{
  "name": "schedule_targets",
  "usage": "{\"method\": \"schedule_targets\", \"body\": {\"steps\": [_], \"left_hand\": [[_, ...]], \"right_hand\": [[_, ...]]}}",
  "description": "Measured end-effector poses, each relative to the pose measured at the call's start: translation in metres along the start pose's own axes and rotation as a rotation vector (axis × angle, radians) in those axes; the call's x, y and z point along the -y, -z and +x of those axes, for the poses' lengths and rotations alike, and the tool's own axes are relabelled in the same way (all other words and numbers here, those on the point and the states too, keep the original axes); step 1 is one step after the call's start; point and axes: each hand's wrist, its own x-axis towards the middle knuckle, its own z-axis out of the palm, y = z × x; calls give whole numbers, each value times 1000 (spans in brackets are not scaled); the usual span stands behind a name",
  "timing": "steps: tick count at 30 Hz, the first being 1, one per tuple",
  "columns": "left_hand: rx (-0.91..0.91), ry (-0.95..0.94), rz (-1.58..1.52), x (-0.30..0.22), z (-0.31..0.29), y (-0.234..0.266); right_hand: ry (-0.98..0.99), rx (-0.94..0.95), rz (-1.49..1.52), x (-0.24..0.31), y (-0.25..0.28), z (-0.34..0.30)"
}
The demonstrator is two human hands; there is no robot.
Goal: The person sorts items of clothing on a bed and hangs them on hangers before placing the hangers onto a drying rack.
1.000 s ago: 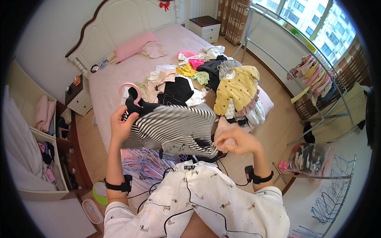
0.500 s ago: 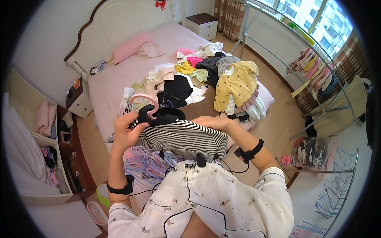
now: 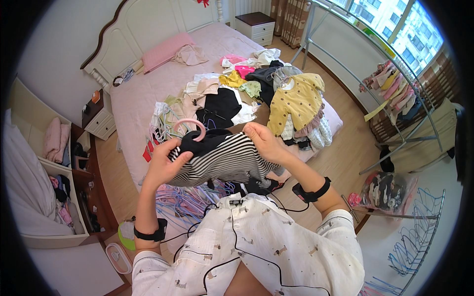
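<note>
A black-and-white striped shirt [image 3: 217, 160] with a black neckline hangs between my two hands, in front of the bed. The hook of a pink hanger [image 3: 201, 129] sticks up out of its neck; the rest of the hanger is hidden in the cloth. My left hand [image 3: 167, 160] is closed on the shirt's left shoulder, close to the hook. At the other shoulder, my right hand [image 3: 266, 143] pinches the striped fabric between thumb and fingers. Below the shirt lies a heap of blue and pink hangers [image 3: 187, 200].
Heaped clothes, among them a yellow dotted dress [image 3: 296, 103] and a black garment [image 3: 217, 106], cover the near part of the bed [image 3: 133, 108]. A metal drying rack [image 3: 340, 64] stands at the right. Blue hangers [image 3: 414, 237] hang from a rail at the lower right.
My right hand has risen and moved slightly left, its thumb now on top of the shirt's shoulder. The striped shirt has tilted, showing more of its front. My left hand stays near the hook.
</note>
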Motion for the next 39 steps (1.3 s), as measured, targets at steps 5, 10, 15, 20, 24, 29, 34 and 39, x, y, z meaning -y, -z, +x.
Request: {"method": "schedule_targets", "body": {"steps": [5, 10, 15, 20, 24, 29, 34, 39], "left_hand": [[75, 1, -57, -20, 7, -43], [-149, 48, -13, -2, 13, -44], [-270, 111, -94, 14, 1, -18], [-249, -13, -69, 9, -3, -24], [-225, -213, -66, -9, 2, -16], [-206, -198, -32, -25, 5, -18], [-271, -155, 17, -14, 8, -24], [-301, -132, -18, -13, 10, -32]], "right_hand": [[192, -144, -262, 19, -35, -9], [442, -171, -578, 27, -16, -17], [381, -122, -738, 21, 40, -33], [220, 55, -785, 52, 25, -31], [511, -52, -929, 59, 20, -6], [-134, 568, -503, 54, 15, 6], [-86, 319, -79, 33, -8, 1], [154, 86, -275, 40, -29, 0]]}}
